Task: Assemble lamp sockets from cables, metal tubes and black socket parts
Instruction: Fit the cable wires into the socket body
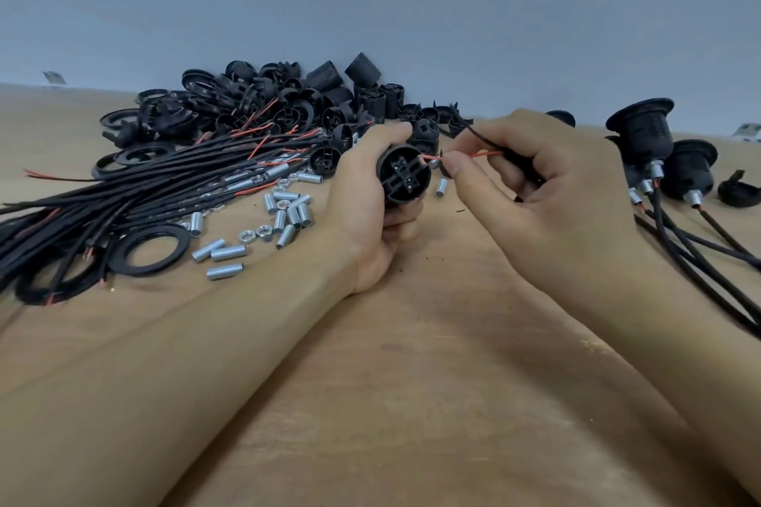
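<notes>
My left hand [370,193] grips a round black socket part [403,177], its terminal face turned toward me. My right hand [547,193] pinches a red wire [432,157] between thumb and fingers, with the wire's tip at the socket's right edge. The black cable [486,140] that the wire comes from runs through my right palm and sticks up behind the fingers. Both hands hover just above the wooden table [412,342].
A bundle of black cables with red wire ends [123,198] lies at the left. Metal tubes and nuts [284,214] are scattered beside it, near a black ring [150,248]. A heap of black socket parts [288,99] sits at the back. Finished sockets with cables [654,144] stand at the right.
</notes>
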Action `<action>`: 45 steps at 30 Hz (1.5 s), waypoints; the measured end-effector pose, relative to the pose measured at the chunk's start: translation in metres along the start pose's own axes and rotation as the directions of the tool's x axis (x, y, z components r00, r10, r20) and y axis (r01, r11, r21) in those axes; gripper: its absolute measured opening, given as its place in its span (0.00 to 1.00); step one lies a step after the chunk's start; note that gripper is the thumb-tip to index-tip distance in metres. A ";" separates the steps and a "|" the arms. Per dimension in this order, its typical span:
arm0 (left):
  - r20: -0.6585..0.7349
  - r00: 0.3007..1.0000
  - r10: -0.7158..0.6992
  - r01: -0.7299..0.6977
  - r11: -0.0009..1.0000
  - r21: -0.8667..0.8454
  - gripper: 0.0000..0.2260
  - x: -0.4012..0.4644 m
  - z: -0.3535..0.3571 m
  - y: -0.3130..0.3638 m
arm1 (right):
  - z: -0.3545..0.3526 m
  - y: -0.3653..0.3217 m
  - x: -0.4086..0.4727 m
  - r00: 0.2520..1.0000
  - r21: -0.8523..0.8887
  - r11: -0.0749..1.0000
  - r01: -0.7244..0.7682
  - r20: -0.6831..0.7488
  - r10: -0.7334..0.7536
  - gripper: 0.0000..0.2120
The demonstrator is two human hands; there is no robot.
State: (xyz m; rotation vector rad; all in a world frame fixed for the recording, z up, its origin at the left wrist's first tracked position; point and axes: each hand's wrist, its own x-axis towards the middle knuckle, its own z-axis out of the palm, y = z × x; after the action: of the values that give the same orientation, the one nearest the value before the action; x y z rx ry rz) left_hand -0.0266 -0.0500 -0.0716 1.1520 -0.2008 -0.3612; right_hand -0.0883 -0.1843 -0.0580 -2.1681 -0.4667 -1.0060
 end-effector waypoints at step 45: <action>-0.066 0.998 -0.026 0.031 0.996 0.084 0.25 0.000 0.005 0.001 | -0.002 -0.004 -0.002 0.995 -0.081 0.996 -0.034 0.096 0.042 0.02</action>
State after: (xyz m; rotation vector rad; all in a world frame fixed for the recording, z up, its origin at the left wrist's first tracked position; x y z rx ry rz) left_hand -0.0281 -0.0544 -0.0689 1.2495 -0.1442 -0.3430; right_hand -0.0926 -0.1827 -0.0568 -2.2963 -0.4358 -0.9156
